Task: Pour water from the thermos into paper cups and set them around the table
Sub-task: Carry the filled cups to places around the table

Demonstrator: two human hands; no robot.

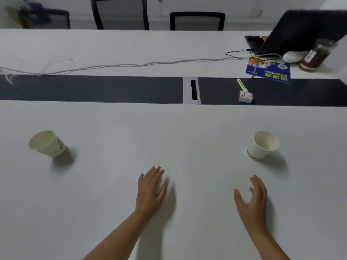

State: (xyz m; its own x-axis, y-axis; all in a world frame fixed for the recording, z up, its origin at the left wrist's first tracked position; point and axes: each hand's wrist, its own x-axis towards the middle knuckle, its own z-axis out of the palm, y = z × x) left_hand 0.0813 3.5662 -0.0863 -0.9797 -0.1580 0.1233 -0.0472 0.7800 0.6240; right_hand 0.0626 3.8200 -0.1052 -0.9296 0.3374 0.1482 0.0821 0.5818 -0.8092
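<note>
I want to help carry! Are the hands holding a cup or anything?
No. The left hand and right hand are open; both cups stand untouched.

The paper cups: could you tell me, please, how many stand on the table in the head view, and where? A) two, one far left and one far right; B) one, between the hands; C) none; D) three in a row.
A: one paper cup stands at the left, the other at the right, with the open left hand and right hand between them.
</note>
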